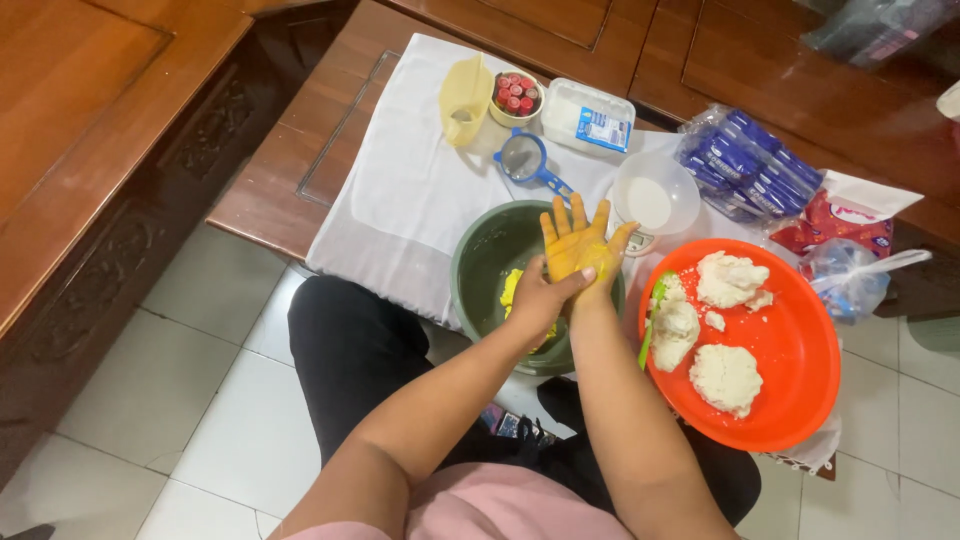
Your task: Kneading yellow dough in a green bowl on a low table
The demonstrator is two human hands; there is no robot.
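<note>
Your right hand (580, 245) is held upright over the bowl with its palm toward you and all five fingers spread, so its grip is wide open and closed on nothing; the palm and fingers are coated in a yellow, paste-like smear. Your left hand (540, 297) presses against the heel of that palm, thumb across it, its fingers curled against the skin rather than around any object, so it holds nothing either. Just below and behind the left hand, the soft yellow lump of dough (512, 290) lies inside the round dark green plastic bowl (480, 265), against its near-right wall. Judging by the way it clings to your skin, that dough is light, soft and tacky, likely to stretch and tear rather than lift cleanly, so it would be best scooped from underneath with cupped fingers, not pinched at an edge. It looks bright yellow, matte and uneven. To the right, the round orange plastic plate (790, 350) carries three white, crumbly-looking dough lumps (728, 378). Farther off on the white cloth (400, 200) covering the bench sit a blue-handled mesh strainer (525, 160), a clear plastic bowl of white powder (655, 195) and a pale yellow plastic jug (465, 100).
</note>
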